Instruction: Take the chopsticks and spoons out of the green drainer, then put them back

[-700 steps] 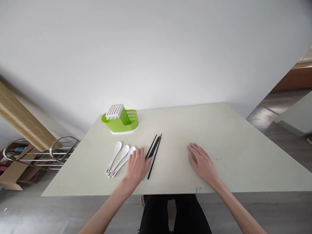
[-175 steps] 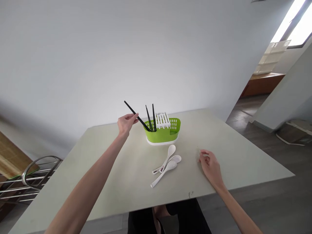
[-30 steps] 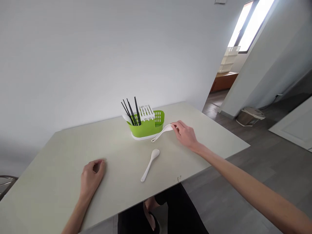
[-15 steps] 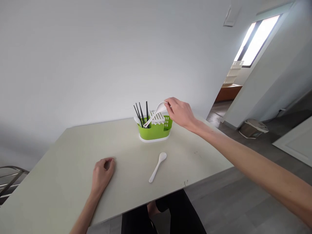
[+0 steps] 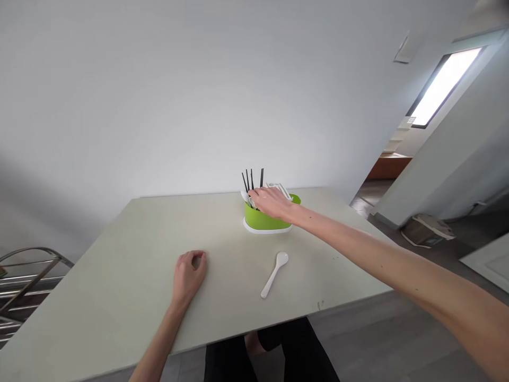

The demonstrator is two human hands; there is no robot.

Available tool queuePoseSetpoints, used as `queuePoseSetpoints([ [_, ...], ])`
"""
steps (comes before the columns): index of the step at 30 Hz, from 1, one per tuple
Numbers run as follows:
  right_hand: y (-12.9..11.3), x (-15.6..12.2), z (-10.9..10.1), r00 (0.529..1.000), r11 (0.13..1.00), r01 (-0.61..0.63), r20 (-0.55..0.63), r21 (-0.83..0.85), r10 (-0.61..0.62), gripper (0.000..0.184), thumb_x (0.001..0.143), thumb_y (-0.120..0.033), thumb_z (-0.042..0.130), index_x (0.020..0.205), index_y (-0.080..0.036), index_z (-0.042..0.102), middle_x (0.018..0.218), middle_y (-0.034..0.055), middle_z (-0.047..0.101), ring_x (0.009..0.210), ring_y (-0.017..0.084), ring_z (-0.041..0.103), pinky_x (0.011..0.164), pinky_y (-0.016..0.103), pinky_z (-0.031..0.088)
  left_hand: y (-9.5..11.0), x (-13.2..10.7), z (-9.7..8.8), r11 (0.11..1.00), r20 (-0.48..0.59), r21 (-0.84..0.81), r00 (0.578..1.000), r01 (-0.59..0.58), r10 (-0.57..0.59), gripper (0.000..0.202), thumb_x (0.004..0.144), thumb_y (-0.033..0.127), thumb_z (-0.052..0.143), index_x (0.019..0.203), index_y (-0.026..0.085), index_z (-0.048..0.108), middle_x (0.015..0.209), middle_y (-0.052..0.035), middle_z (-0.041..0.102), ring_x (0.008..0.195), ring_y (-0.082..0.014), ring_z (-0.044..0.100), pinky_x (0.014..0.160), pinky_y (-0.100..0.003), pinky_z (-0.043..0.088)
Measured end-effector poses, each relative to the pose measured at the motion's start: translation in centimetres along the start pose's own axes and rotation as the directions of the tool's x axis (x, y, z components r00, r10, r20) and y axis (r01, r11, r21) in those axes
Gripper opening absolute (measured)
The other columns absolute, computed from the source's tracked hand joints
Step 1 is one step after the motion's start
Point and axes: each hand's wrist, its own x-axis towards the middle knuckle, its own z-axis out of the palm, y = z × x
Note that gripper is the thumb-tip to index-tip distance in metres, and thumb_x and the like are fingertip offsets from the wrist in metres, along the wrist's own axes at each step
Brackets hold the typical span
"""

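Observation:
My right hand is over the left part of a green cutlery holder, fingers closed on a white spoon that is mostly hidden behind them. Black chopsticks stand upright in the same left compartment, beside another white spoon. On the table in front of the holder lies a third white spoon, its bowl pointing away from me. My left hand rests on the tabletop to the left, thumb and fingers curled into a ring with nothing in them.
The pale table stands against a white wall. A metal rack is at the far left. On the floor at the right sits a bin. My legs are under the front edge.
My right hand has moved left and down, bringing the white spoon from above the holder into its left compartment. My left hand stays on the table. The view has shifted slightly.

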Motion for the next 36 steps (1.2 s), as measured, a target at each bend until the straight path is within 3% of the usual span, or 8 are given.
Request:
queuePoseSetpoints([
  [7, -0.9, -0.1, 0.3, 0.998, 0.984, -0.021, -0.05, 0.176, 0.03, 0.031, 0.106, -0.022, 0.049, 0.135, -0.014, 0.057, 0.1, 0.0136, 0.077, 0.089, 0.027, 0.07, 0.072, 0.031, 0.039, -0.2, 0.1, 0.1, 1.0, -0.002, 0.006, 1.0, -0.002, 0.002, 0.038, 0.088, 0.052, 0.053, 0.096, 0.021, 0.073, 0.103, -0.0122, 0.078, 0.108, -0.0319, 0.067, 0.101, -0.045, 0.052],
  [10, -0.6, -3.0, 0.2, 0.996, 0.946, 0.029, -0.088, 0.324, 0.0, 0.033, 0.107, -0.029, 0.05, 0.138, -0.02, 0.057, 0.101, 0.009, 0.078, 0.087, 0.024, 0.07, 0.071, 0.03, 0.039, -0.3, 0.1, 0.1, 1.0, -0.005, 0.01, 1.0, -0.003, 0.003, 0.037, 0.088, 0.051, 0.053, 0.095, 0.021, 0.073, 0.103, -0.0119, 0.079, 0.108, -0.032, 0.068, 0.1, -0.045, 0.053],
  [13, -0.2, -7.7, 1.7, 0.998, 0.906, 0.032, -0.057, 0.422, -0.008, 0.025, 0.108, -0.029, 0.045, 0.122, -0.024, 0.065, 0.103, 0.0065, 0.077, 0.086, 0.021, 0.069, 0.072, 0.029, 0.04, -0.4, 0.2, 0.0, 1.0, -0.008, 0.02, 1.0, -0.002, 0.002, 0.037, 0.088, 0.051, 0.053, 0.096, 0.021, 0.074, 0.102, -0.0118, 0.079, 0.107, -0.0321, 0.068, 0.1, -0.045, 0.053],
  [16, -0.2, -12.2, 5.0, 0.978, 0.871, -0.206, 0.134, 0.446, 0.162, 0.025, 0.105, -0.038, 0.054, 0.124, -0.024, 0.064, 0.116, 0.0101, 0.075, 0.091, 0.023, 0.072, 0.073, 0.03, 0.044, -0.3, 0.3, -0.1, 0.999, -0.006, 0.033, 1.0, 0.001, -0.001, 0.039, 0.087, 0.053, 0.054, 0.097, 0.021, 0.075, 0.101, -0.0116, 0.079, 0.106, -0.032, 0.069, 0.099, -0.045, 0.054],
  [19, -1.4, -14.9, 8.2, 0.871, 0.73, -0.475, 0.384, 0.491, 0.308, 0.051, 0.104, -0.059, 0.052, 0.133, -0.018, 0.059, 0.119, 0.0174, 0.074, 0.098, 0.029, 0.073, 0.073, 0.033, 0.047, 0.0, 0.5, -0.2, 0.999, -0.004, 0.05, 1.0, 0.006, -0.006, 0.04, 0.086, 0.053, 0.054, 0.096, 0.021, 0.075, 0.101, -0.0116, 0.08, 0.104, -0.0318, 0.07, 0.099, -0.044, 0.054],
  [22, -4.1, -15.3, 9.7, 0.813, 0.659, -0.568, 0.463, 0.494, 0.353, 0.06, 0.104, -0.067, 0.043, 0.131, -0.016, 0.057, 0.112, 0.0181, 0.077, 0.101, 0.032, 0.075, 0.075, 0.034, 0.048, 0.4, 0.6, -0.3, 0.997, -0.004, 0.075, 1.0, 0.016, -0.016, 0.042, 0.085, 0.055, 0.054, 0.096, 0.02, 0.075, 0.101, -0.0122, 0.08, 0.103, -0.0321, 0.071, 0.096, -0.044, 0.055],
  [29, -8.6, -12.4, 8.5, 0.853, 0.768, -0.498, 0.39, 0.402, 0.348, 0.031, 0.097, -0.031, 0.053, 0.122, -0.013, 0.061, 0.104, 0.0195, 0.077, 0.097, 0.035, 0.076, 0.075, 0.038, 0.051, 1.0, 0.5, -0.4, 0.992, 0.004, 0.117, 0.999, 0.04, -0.04, 0.047, 0.084, 0.057, 0.053, 0.098, 0.019, 0.076, 0.103, -0.013, 0.08, 0.101, -0.032, 0.071, 0.094, -0.044, 0.055],
  [36, -8.9, -10.9, 8.6, 0.915, 0.835, -0.371, 0.312, 0.406, 0.255, 0.054, 0.077, -0.005, 0.069, 0.13, -0.011, 0.065, 0.088, 0.0158, 0.079, 0.085, 0.033, 0.078, 0.067, 0.034, 0.053, 1.0, 0.5, -0.4, 0.993, -0.005, 0.109, 0.999, 0.035, -0.035, 0.044, 0.085, 0.055, 0.053, 0.097, 0.02, 0.076, 0.103, -0.0131, 0.08, 0.103, -0.0321, 0.071, 0.096, -0.045, 0.055],
])
